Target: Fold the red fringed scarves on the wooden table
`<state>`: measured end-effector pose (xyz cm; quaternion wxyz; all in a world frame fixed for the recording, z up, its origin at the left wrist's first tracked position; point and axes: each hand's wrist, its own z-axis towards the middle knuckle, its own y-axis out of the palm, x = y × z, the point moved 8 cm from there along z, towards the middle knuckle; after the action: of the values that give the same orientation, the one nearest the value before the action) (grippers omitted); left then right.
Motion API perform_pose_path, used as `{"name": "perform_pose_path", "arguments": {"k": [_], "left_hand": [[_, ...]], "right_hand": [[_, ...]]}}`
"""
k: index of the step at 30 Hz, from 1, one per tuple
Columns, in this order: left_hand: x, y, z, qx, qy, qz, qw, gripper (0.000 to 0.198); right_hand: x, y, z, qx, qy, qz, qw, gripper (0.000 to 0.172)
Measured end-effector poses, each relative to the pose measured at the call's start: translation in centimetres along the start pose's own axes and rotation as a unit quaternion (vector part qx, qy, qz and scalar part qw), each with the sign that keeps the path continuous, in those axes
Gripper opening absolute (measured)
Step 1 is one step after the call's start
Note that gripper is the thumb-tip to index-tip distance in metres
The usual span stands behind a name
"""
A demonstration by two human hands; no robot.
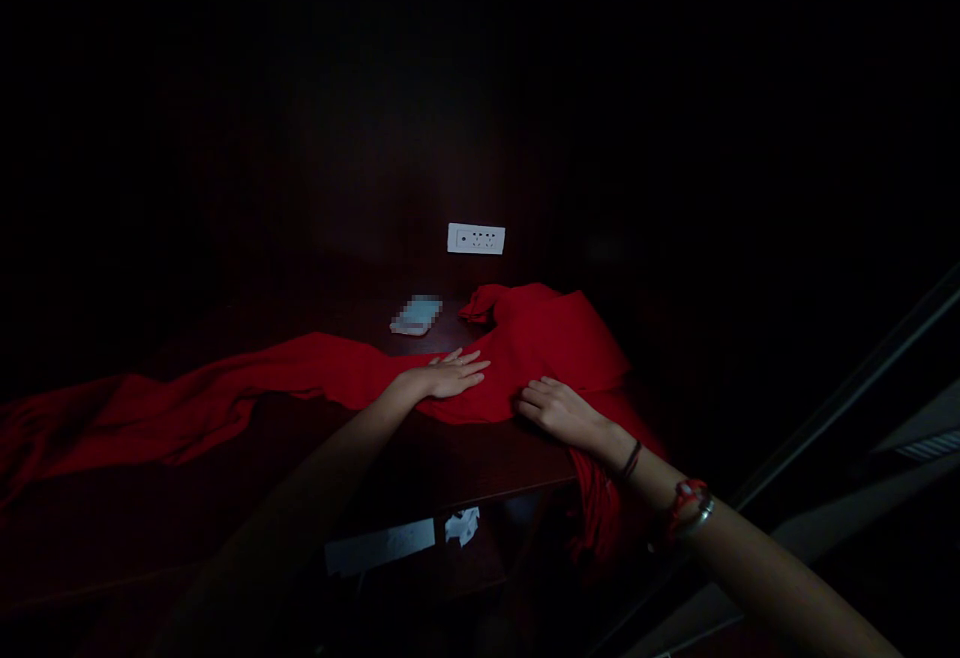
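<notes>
A long red cloth (555, 333) stretches across the dark tabletop. Its narrow, wrinkled part runs off to the left, a wider part is spread at the right, and one end hangs over the front edge. My left hand (454, 376) lies flat on the cloth near its middle, fingers extended and a ring on one of them. To the right, my right hand (551, 406) has its fingers curled at the near edge of the cloth, closed on it. Bracelets circle my right wrist and forearm.
A pale phone-like object (417, 316), partly pixelated, lies behind the cloth. A white socket panel (476, 239) is set in the dark back wall. Below the tabletop (480, 473) are a pale flat strip (382, 546) and crumpled white paper (462, 526). Most surroundings are too dark to make out.
</notes>
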<state>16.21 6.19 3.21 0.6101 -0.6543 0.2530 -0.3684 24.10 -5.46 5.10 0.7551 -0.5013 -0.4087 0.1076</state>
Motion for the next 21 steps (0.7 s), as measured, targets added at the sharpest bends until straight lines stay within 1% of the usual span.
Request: {"name": "perform_pose_path", "arguments": {"k": [2, 3, 5, 8, 10, 11, 13, 15, 17, 19, 21], "left_hand": [[-1.5, 1.2, 0.7, -0.069, -0.037, 0.009, 0.997, 0.054], [-2.3, 1.6, 0.9, -0.091, -0.051, 0.013, 0.994, 0.059], [-3.5, 2.0, 1.1, -0.107, -0.065, 0.011, 0.992, 0.064], [-4.7, 2.0, 1.1, -0.099, -0.073, -0.003, 0.992, 0.062], [-5.0, 1.4, 1.2, -0.076, -0.085, -0.01, 0.993, 0.06], [-4.8, 0.8, 1.4, -0.054, -0.087, -0.012, 0.995, 0.059], [-3.8, -0.6, 2.1, 0.009, -0.072, -0.018, 0.997, 0.059], [-2.2, -1.9, 3.0, 0.069, -0.039, -0.036, 0.996, 0.06], [-1.2, -2.7, 4.1, 0.108, -0.031, -0.083, 0.99, 0.066], [-1.4, -3.0, 5.3, 0.128, -0.058, -0.156, 0.978, 0.075], [-2.5, -3.4, 6.3, 0.157, -0.091, -0.236, 0.955, 0.077]], "right_hand": [[-0.1, 0.3, -0.1, -0.003, 0.002, 0.006, 1.0, 0.019], [-0.2, 0.4, -0.1, -0.006, 0.003, 0.013, 1.0, 0.019], [-0.3, 0.6, -0.2, -0.013, 0.007, 0.029, 0.999, 0.018], [-0.4, 0.5, -0.1, -0.012, 0.006, 0.041, 0.999, 0.017], [-0.4, 0.3, 0.0, -0.002, 0.003, 0.042, 0.999, 0.017], [-0.4, 0.3, 0.0, 0.003, 0.003, 0.043, 0.999, 0.017], [-0.2, 0.3, 0.1, 0.011, 0.011, 0.045, 0.999, 0.018], [0.0, 0.5, 0.1, 0.014, 0.018, 0.043, 0.999, 0.019], [0.1, 0.6, 0.1, 0.015, 0.021, 0.036, 0.999, 0.019], [0.1, 0.6, 0.1, 0.015, 0.025, 0.03, 0.999, 0.019], [0.1, 0.5, 0.0, 0.019, 0.029, 0.027, 0.999, 0.02]]}}
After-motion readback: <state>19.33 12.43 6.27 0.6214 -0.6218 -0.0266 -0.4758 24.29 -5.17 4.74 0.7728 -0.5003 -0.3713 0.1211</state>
